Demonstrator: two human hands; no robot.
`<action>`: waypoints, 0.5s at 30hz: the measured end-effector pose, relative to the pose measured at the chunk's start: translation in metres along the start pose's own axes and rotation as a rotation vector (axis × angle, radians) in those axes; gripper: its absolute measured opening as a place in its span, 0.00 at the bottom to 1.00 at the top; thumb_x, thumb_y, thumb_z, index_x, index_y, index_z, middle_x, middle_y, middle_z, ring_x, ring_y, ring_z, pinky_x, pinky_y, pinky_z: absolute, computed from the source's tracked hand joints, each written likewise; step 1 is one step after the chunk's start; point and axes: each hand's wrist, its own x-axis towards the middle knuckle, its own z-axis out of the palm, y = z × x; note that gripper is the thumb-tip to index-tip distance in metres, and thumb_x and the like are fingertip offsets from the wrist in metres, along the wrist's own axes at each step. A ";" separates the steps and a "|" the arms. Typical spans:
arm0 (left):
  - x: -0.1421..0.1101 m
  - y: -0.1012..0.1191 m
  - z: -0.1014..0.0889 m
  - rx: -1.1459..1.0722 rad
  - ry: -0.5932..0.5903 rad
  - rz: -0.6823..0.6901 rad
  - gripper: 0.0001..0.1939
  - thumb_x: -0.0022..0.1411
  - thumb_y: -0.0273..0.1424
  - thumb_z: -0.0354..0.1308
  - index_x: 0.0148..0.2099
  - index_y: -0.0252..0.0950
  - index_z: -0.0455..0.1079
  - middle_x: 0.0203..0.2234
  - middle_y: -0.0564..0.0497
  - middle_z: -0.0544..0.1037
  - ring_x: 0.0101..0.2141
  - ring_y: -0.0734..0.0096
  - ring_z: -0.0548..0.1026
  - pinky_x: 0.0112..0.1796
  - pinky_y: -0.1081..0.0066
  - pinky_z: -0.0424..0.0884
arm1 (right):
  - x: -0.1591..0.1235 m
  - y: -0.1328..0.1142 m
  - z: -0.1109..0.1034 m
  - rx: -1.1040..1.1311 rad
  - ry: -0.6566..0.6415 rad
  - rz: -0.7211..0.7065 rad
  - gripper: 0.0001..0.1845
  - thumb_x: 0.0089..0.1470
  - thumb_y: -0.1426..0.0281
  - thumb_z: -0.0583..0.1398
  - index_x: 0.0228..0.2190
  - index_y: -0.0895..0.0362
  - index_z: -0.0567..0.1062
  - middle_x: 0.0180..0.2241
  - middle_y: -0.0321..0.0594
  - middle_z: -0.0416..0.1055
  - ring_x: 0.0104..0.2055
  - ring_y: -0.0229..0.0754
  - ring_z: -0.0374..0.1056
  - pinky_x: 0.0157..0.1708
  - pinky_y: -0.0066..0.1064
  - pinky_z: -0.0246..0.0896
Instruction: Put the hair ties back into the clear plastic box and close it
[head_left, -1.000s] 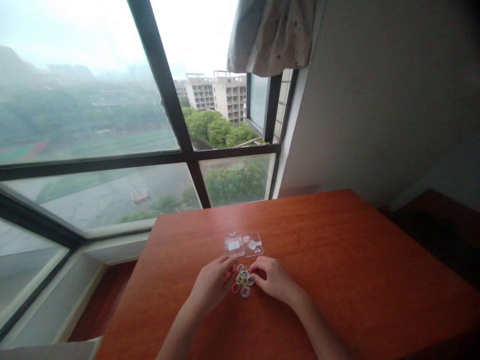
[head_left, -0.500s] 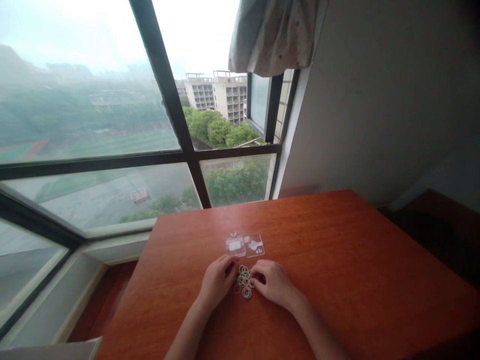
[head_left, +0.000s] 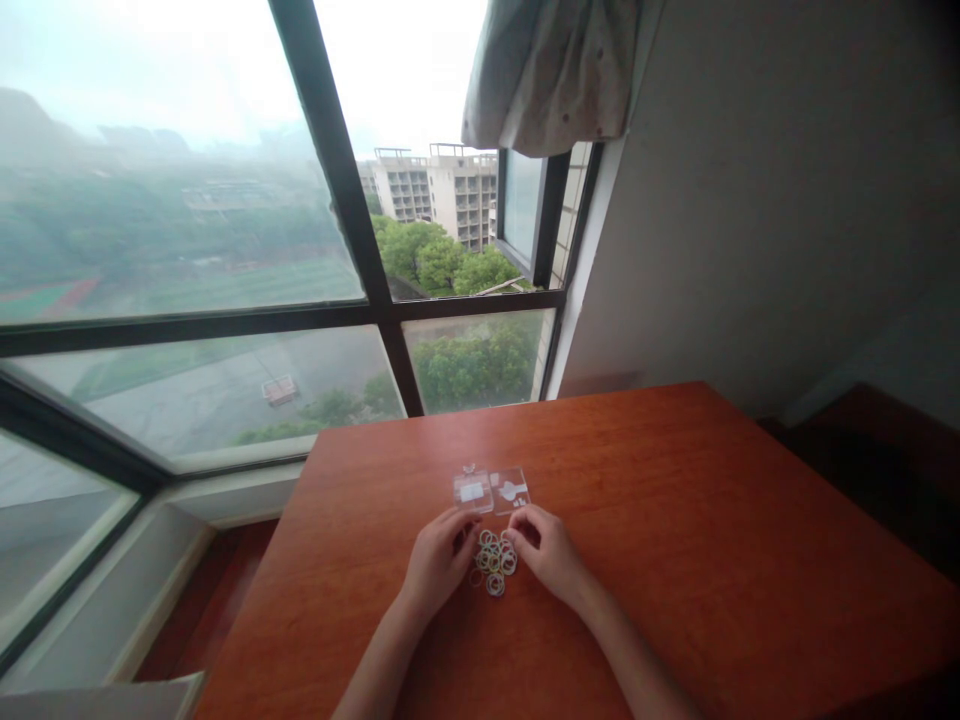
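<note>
A small pile of pale rubber bands (head_left: 495, 560), whitish, greenish and yellowish, lies on the reddish-brown table (head_left: 675, 540). My left hand (head_left: 441, 552) rests at the pile's left edge, fingers curled loosely, with a gap between thumb and forefinger; nothing shows in it. On the opposite side, the thumb and forefinger of my right hand (head_left: 549, 552) close together at the pile's upper right, where a band seems to be pinched. Just beyond the hands lie two clear plastic pieces side by side, a left case half (head_left: 472, 492) and a right case half (head_left: 513, 490), with white label-like patches.
A tiny clear piece (head_left: 469, 468) sits behind the left case half. Past the table's far edge stands a dark-framed window (head_left: 386, 312), with a curtain (head_left: 551, 80) above. A grey wall (head_left: 735, 200) rises to the right.
My right hand has moved slightly up and to the right, uncovering bands on the pile's right side. My left hand keeps almost the same place. The view shifts slightly.
</note>
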 end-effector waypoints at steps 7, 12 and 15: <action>0.000 0.023 0.008 -0.041 -0.084 0.024 0.07 0.63 0.31 0.54 0.35 0.37 0.72 0.27 0.51 0.74 0.27 0.74 0.69 0.31 0.75 0.64 | -0.001 0.000 0.006 0.054 0.081 -0.043 0.06 0.56 0.70 0.58 0.27 0.56 0.70 0.26 0.34 0.66 0.27 0.37 0.61 0.27 0.25 0.54; 0.002 0.026 0.013 -0.040 -0.052 0.022 0.06 0.60 0.27 0.54 0.33 0.37 0.71 0.26 0.52 0.74 0.27 0.74 0.68 0.31 0.76 0.63 | -0.003 -0.001 0.004 0.084 0.085 -0.060 0.07 0.56 0.69 0.58 0.27 0.56 0.70 0.25 0.34 0.65 0.26 0.36 0.61 0.26 0.25 0.54; 0.006 0.019 0.008 -0.001 0.041 -0.019 0.06 0.61 0.28 0.53 0.33 0.36 0.70 0.26 0.52 0.72 0.26 0.74 0.68 0.30 0.76 0.63 | -0.002 -0.001 0.004 0.085 0.102 -0.052 0.07 0.56 0.70 0.57 0.26 0.56 0.70 0.24 0.33 0.65 0.25 0.36 0.60 0.26 0.25 0.53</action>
